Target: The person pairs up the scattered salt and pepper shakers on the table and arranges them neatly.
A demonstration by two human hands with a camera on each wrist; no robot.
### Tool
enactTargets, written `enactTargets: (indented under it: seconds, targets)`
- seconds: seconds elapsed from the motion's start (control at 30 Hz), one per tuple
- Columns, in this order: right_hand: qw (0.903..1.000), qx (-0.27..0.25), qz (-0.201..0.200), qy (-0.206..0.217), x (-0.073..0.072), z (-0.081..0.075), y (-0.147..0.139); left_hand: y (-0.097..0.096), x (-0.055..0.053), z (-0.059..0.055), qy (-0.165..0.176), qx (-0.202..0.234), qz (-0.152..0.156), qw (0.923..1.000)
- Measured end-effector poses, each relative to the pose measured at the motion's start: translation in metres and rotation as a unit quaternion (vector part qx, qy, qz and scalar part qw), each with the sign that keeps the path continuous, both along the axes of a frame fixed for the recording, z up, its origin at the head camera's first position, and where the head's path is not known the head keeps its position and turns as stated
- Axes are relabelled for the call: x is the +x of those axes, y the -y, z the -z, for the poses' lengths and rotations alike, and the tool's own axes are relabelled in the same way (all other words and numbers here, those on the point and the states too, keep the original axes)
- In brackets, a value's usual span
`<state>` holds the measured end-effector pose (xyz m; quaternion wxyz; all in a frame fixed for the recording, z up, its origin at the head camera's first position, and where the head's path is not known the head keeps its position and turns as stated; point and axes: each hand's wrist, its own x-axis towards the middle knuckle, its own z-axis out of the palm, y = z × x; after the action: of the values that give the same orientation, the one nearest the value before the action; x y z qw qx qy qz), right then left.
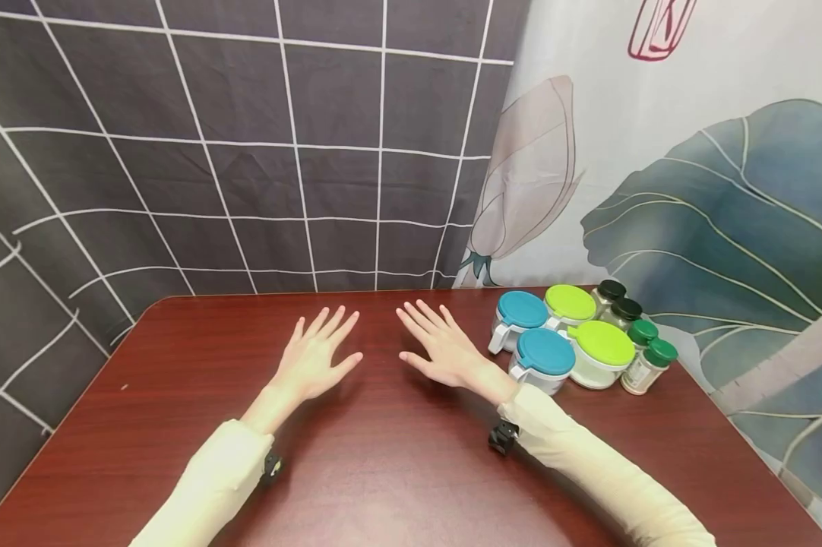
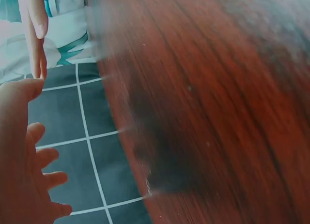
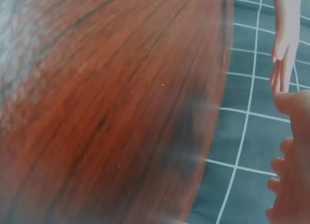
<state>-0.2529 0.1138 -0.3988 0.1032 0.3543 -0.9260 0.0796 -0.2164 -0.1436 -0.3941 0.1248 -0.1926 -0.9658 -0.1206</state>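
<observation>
Over the middle of the reddish-brown table point(image 1: 384, 456) both hands are held palm down with fingers spread. My left hand point(image 1: 315, 358) is to the left of centre and holds nothing. Across a small gap, my right hand point(image 1: 447, 351) is likewise bare, its thumb pointing toward the left one. Nearest the right hand are two jars with blue lids point(image 1: 546, 351) and white handles. Each wrist view shows its own hand at the edge, the left hand point(image 2: 24, 151) and the right hand point(image 3: 293, 156), with the opposite hand beyond.
Beside the blue-lidded jars stand two lime-lidded jars point(image 1: 601, 343), two black-capped bottles point(image 1: 609, 292) and two green-capped shakers point(image 1: 649, 366). Behind the table hangs a dark grid-patterned cloth point(image 1: 336, 182); a leaf-print curtain point(image 1: 712, 213) hangs at the right.
</observation>
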Motion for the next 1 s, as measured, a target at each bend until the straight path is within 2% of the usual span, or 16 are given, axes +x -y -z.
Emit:
enactTargets:
  seconds: [0.37, 1.0]
  targets:
    - [0.9999, -0.006, 0.003, -0.008, 0.004, -0.003, -0.006, -0.006, 0.003, -0.004, 0.002, 0.008, -0.004, 1.0000]
    - [0.9978, -0.060, -0.001, -0.028, 0.006, 0.000, -0.023, -0.024, 0.011, -0.008, -0.012, 0.049, -0.004, 0.9987]
